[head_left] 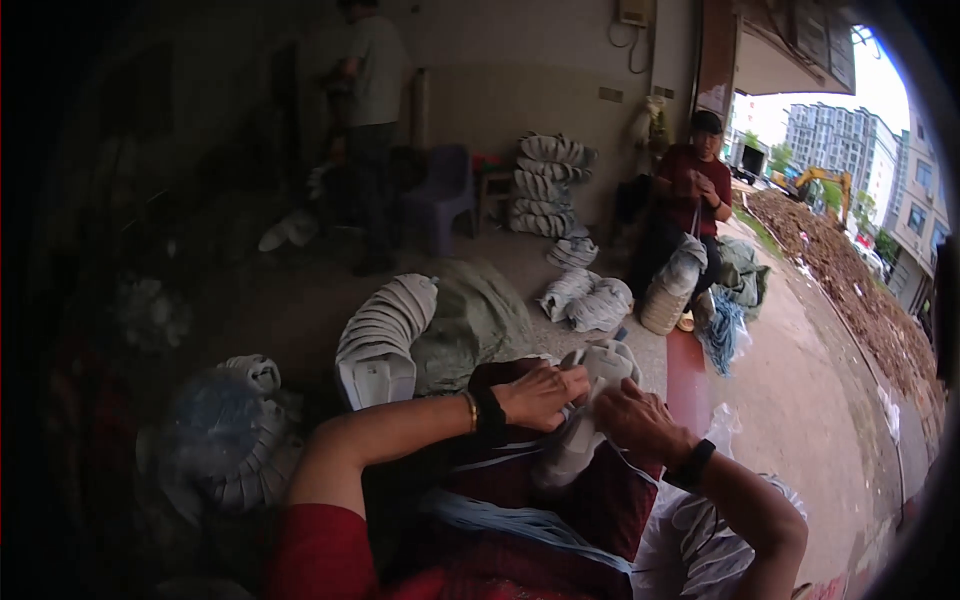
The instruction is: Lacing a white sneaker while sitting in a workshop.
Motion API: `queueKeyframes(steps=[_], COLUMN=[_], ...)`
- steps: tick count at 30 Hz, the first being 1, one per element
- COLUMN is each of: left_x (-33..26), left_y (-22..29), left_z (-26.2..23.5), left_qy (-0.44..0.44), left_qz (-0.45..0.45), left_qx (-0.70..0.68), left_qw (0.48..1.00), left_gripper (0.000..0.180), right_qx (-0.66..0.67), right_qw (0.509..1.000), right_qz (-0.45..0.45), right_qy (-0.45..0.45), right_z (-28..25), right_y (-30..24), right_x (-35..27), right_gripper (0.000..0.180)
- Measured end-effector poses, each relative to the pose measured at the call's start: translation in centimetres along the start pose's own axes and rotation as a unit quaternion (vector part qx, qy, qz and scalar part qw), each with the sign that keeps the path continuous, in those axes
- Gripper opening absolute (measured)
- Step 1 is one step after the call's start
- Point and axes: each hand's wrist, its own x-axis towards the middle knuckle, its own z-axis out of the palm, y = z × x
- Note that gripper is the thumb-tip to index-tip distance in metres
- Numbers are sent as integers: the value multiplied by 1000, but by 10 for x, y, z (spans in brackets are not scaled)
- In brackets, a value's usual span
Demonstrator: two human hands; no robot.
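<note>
A pale grey-white shoe upper (612,362) stands over my lap, its lower part (565,455) hanging between my knees. My left hand (545,395) is closed at its left side, fingers pinched against the edge. On the other side my right hand (640,418) is closed against the upper, slightly blurred. A thin light cord runs below my right hand; whether the fingers hold it is hidden. Across my lap lies a bundle of light blue laces (525,520) on dark red cloth.
Nested shoe uppers (385,330) curve beside a green sack (470,320). More stacks (550,185) stand by the wall. A seated person (695,185) at right pulls a cord over a light-coloured form. Another person (375,110) stands at the back near a purple chair (440,200). White bags (700,540) lie right.
</note>
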Motion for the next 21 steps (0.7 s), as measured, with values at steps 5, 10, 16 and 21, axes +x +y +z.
queueKeyframes(steps=[5,10,16,21], left_x=[26,46,21,27], left_y=[4,-32,12,22], left_z=[-25,21,4,-8], left_qy=[-203,-286,-88,-60], left_qz=[-58,66,-89,-137], left_qx=[-80,110,90,36], left_qw=[974,949,988,988], left_gripper=[27,25,34,18], right_qx=[123,159,155,129], right_qw=[991,986,977,974], right_qz=[-43,-51,-2,39], right_qy=[-19,0,145,183], right_z=[-21,-3,0,11], right_y=[0,11,-9,-14], right_x=[-1,21,19,12], right_gripper=[41,13,7,10])
